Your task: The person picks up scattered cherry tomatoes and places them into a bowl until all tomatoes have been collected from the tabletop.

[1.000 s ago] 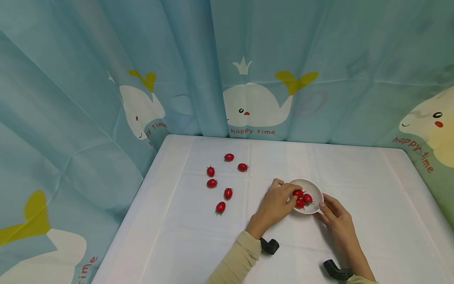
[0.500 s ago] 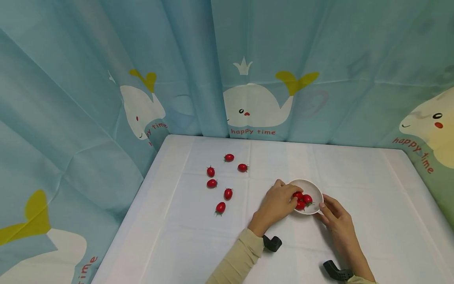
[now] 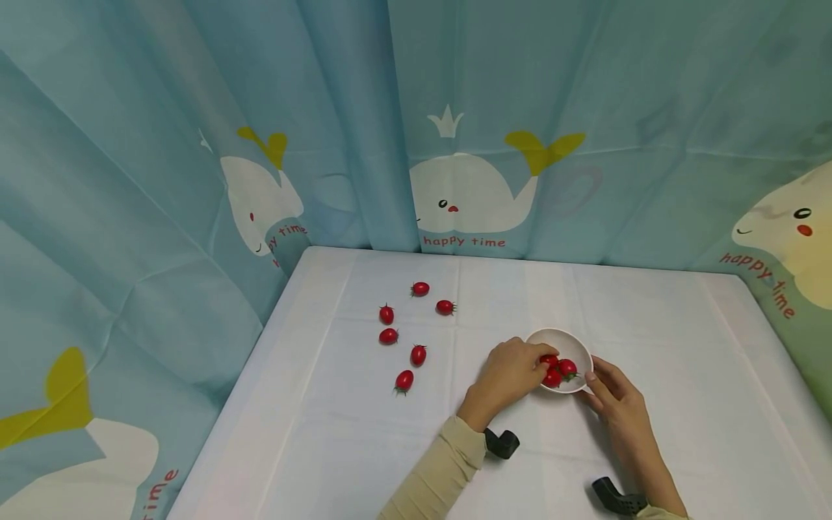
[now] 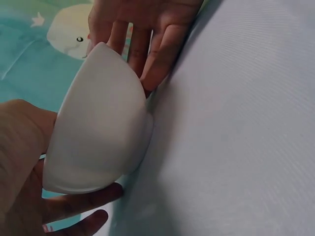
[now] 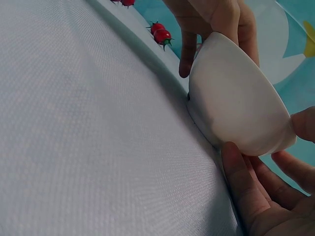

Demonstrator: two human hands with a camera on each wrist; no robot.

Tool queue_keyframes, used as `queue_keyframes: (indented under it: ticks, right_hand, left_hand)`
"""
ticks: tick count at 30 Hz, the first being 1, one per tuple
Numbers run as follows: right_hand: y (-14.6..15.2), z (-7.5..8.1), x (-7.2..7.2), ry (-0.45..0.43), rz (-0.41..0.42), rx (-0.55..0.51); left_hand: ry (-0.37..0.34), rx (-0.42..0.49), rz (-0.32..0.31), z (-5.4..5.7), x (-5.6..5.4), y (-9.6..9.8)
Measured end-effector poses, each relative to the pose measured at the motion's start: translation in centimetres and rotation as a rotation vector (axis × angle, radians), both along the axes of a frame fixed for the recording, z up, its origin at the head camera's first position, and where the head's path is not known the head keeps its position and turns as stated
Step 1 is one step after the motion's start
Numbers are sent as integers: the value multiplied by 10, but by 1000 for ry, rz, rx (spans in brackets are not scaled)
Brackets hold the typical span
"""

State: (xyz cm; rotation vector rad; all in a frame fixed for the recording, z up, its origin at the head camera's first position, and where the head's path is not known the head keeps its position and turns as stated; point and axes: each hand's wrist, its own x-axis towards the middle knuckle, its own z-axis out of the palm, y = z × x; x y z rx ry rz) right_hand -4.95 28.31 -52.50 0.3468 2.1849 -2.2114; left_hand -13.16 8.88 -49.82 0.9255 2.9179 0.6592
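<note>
A small white bowl (image 3: 560, 341) stands on the table right of centre, holding several red cherry tomatoes (image 3: 568, 368). My left hand (image 3: 510, 374) reaches over its left rim, thumb and forefinger pinching a cherry tomato (image 3: 550, 360) inside. In the left wrist view the bowl's wall (image 4: 98, 118) hides that pinch, and the lower fingers of the left hand (image 4: 22, 142) stay outside, beneath the bowl. On the right side my right hand (image 3: 620, 404) grips the bowl, thumb at the rim. The right wrist view shows fingers of the right hand (image 5: 266, 196) under the bowl wall (image 5: 236, 98).
Several loose cherry tomatoes (image 3: 418, 354) lie scattered on the white-covered table (image 3: 338, 448), left of the bowl. A blue curtain (image 3: 351, 144) with printed whales hangs behind and along the left side. Black wrist mounts (image 3: 617, 497) jut out beside the sleeves.
My left hand has shifted slightly right and the tomatoes inside the bowl have moved slightly right and toward me. The right hand, bowl and loose tomatoes stay put.
</note>
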Motion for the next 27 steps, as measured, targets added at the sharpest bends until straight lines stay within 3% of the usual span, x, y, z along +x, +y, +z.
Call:
queue_keyframes:
  ticks: [11, 18, 27]
  right_hand:
    - [-1, 0, 0, -7, -3, 24]
    - [-1, 1, -2, -9, 2, 52]
    - [-2, 3, -2, -62, -2, 62]
  left_hand:
    - [24, -19, -13, 2, 0, 2]
    - [95, -39, -10, 9, 2, -2]
    - [217, -100, -28, 21, 12, -25]
